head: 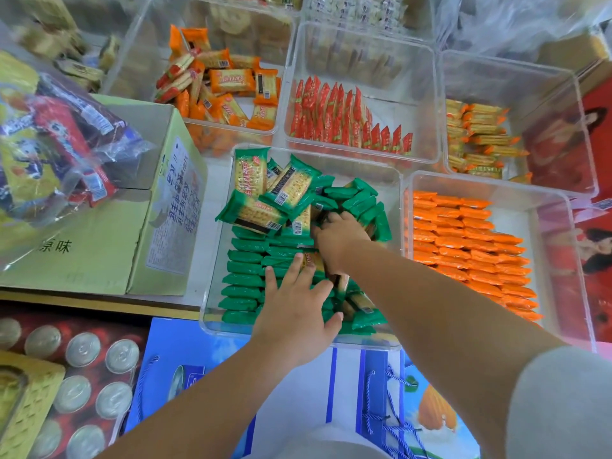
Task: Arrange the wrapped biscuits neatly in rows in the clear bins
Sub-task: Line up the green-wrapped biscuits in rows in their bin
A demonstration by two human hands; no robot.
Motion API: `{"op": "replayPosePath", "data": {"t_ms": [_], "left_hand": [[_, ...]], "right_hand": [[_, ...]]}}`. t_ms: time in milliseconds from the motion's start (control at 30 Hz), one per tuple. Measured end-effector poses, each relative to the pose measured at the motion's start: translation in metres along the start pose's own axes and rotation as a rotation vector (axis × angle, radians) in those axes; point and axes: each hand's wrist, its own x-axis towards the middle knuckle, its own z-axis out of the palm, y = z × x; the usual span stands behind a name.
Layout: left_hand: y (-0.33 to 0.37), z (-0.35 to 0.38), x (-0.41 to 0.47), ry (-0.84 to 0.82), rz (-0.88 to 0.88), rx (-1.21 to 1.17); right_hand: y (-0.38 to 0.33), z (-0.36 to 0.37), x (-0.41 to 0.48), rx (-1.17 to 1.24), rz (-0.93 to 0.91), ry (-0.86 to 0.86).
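Two grips in clear plastic bin (213,266) of green-wrapped biscuits (244,269)
Left grip (294,308) pressed flat, fingers straight; we couldn't tell if right grip (338,234) held any.

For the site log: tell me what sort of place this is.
Probably a small shop's snack display: clear bins of wrapped biscuits sorted by colour, a supplier carton alongside, and packed drink cans in front.

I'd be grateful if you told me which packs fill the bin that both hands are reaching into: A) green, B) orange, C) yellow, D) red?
A: the left hand and right hand are both among green packs in the near middle bin.
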Motion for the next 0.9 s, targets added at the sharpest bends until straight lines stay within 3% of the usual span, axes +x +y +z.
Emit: {"op": "replayPosePath", "data": {"t_ms": [600, 767, 900], "left_hand": [[0.007, -0.004, -0.004, 0.042, 0.001, 0.080], [0.006, -0.005, 0.000, -0.029, -0.005, 0.073], [0.007, -0.009, -0.002, -0.018, -0.006, 0.053]], "right_hand": [[0.011, -0.009, -0.033, 0.218, 0.099, 0.239], [0.018, -0.004, -0.049, 0.214, -0.003, 0.255], [0.015, 0.002, -0.060, 0.419, -0.094, 0.198]]}}
